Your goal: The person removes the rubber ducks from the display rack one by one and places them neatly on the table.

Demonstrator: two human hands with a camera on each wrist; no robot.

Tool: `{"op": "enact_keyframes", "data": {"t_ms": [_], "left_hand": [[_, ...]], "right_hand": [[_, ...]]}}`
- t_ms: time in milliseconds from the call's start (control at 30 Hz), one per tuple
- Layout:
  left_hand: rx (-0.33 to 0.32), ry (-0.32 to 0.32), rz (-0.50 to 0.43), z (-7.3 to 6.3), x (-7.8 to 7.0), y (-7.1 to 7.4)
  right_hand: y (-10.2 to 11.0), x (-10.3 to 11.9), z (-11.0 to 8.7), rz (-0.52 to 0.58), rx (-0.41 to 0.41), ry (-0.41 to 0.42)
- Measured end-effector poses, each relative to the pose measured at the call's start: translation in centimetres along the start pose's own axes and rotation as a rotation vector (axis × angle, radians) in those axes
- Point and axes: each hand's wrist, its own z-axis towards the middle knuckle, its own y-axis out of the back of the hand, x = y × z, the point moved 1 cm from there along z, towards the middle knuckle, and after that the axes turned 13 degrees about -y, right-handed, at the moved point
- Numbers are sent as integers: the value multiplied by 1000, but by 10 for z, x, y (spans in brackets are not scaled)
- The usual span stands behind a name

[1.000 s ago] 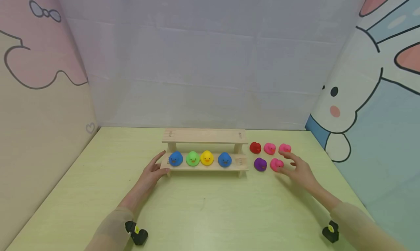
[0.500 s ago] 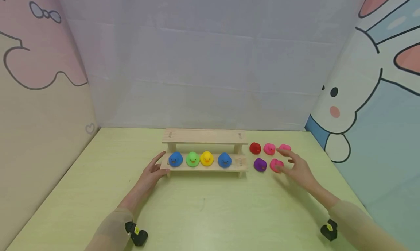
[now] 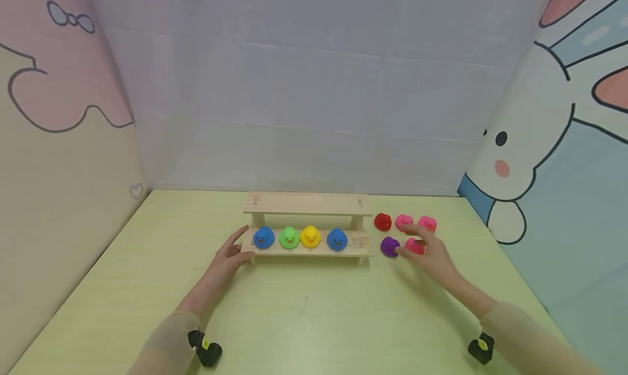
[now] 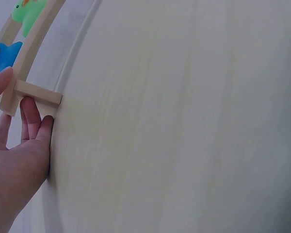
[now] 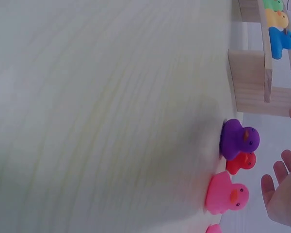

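My left hand holds the left end of a two-step wooden rack. In the left wrist view its thumb lies on the lower board and its fingers curl beneath. Along the lower step stand a blue duck, a green duck, a yellow duck and another blue duck. My right hand hovers with parted fingers and nothing between them, its thumb tip beside the purple duck. It partly covers the front pink duck. Behind are a red duck and two pink ones.
The rack and loose ducks share a pale yellow-green table. A white sheet hangs at the back. Cartoon-printed panels flank the table, with a rabbit on the right one. Each forearm wears a small black camera.
My right hand has moved left, from over the pink ducks towards the purple duck. The far-right pink duck is now more exposed. My left hand stays on the rack.
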Motion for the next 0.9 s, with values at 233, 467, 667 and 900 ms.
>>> {"op": "enact_keyframes", "data": {"t_ms": [233, 467, 667, 900], "left_hand": [[-5, 10, -5, -1, 0, 0], [-2, 3, -10, -1, 1, 0], [-7, 6, -3, -1, 0, -1], [-23, 23, 9, -2, -2, -1]], "right_hand": [[-21, 17, -3, 68, 21, 49], [-39, 32, -5, 81, -2, 168], [-51, 45, -8, 110, 2, 189], [-70, 60, -4, 163, 20, 257]]}}
